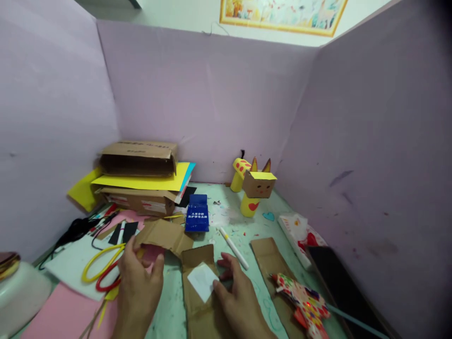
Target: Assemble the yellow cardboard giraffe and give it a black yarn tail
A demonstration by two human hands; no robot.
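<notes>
My left hand (139, 282) grips the near edge of a folded piece of brown cardboard (165, 234), thumb on top, fingers closed round it. My right hand (237, 294) rests on a long cardboard strip (199, 306), thumb and fingers pinching the edge of a small white paper square (202, 280) that lies on the strip. A white marker pen (233, 247) lies just beyond my right fingers. Yellow and red scissors handles (102, 270) lie left of my left hand.
Stacked cardboard boxes with yellow paper (141, 181) stand at the back left, a blue box (197, 213) in front. Cardboard animal figures (254, 188) stand at the back. Another cardboard strip (270, 261), a spotted paper cutout (307, 303), a tissue pack (298, 230) and purple walls surround the space.
</notes>
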